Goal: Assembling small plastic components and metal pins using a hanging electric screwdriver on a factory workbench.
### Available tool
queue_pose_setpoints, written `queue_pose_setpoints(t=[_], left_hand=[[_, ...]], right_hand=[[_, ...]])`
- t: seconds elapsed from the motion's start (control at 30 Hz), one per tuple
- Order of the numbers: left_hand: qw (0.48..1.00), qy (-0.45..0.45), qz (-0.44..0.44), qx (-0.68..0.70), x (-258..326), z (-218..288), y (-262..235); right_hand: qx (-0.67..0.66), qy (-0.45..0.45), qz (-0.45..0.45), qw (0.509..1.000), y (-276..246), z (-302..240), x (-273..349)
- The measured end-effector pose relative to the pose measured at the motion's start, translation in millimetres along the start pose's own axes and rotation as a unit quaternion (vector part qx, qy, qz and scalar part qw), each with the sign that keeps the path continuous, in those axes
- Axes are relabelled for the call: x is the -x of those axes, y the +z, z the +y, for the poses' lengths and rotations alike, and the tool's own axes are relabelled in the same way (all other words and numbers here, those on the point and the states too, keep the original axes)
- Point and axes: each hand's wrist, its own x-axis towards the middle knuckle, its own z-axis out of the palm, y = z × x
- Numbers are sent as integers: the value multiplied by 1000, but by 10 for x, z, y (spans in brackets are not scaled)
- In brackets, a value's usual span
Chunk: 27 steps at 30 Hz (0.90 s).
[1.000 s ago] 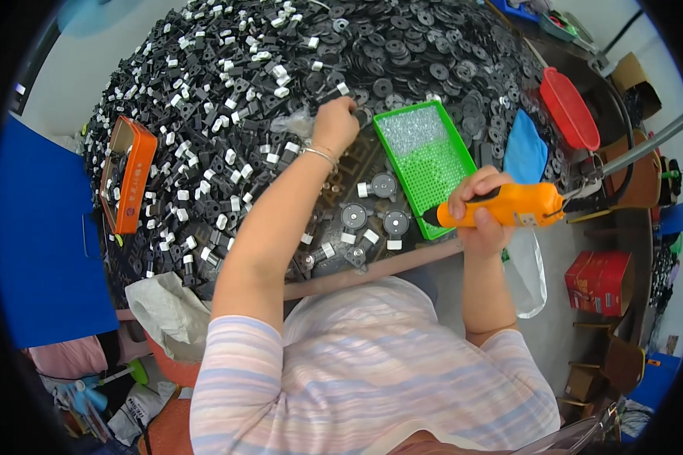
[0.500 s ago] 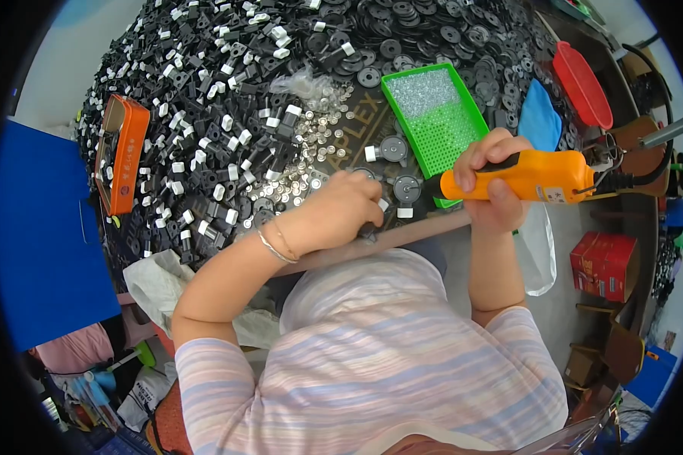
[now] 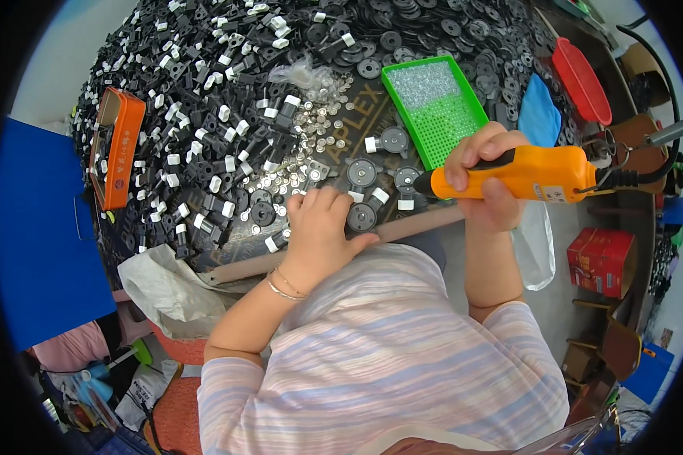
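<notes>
Right hand (image 3: 487, 182) wrapped tight around the orange electric screwdriver (image 3: 520, 176), fingers curled over the top of its body, thumb underneath, the tool lying almost level with its dark tip pointing left toward the round black parts; its black cable (image 3: 636, 177) runs off to the right; left hand (image 3: 320, 227) down flat at the near edge of the table (image 3: 334, 246), fingers bent over a round black disc part (image 3: 361, 218), thumb stretched along the table's wooden rim; whether the fingers actually pinch that disc I cannot tell, they cover it from above; just beyond the left hand sit more black discs (image 3: 362, 173) with white clips beside them; a scatter of small silver washers (image 3: 311, 144) lies further in; the green tray (image 3: 432, 110) stands just above the screwdriver's tip, pale screws filling its far half; a great heap of black and white plastic parts (image 3: 205, 91) covers the table behind; an orange box (image 3: 116, 148) rests at the heap's left edge; a red dish (image 3: 580, 80) and a blue cloth (image 3: 540, 117) lie to the right of the tray.
</notes>
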Motion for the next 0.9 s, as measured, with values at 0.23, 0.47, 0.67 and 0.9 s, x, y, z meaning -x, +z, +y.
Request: queue_pose_setpoints(t=[0.23,0.47,0.67,0.9], left_hand=[[999,29,30,11,-17,-35,55],[997,59,-32,42,-79,-72,-10],[999,31,5,41,-33,-45,27],[998,19,15,51,-29,-25,123]], right_hand=[[-20,10,13,1000,66,43,16],[-18,9,30,999,86,47,33],[-18,5,22,1000,89,65,38],[6,27,-12,1000,97,52,27]])
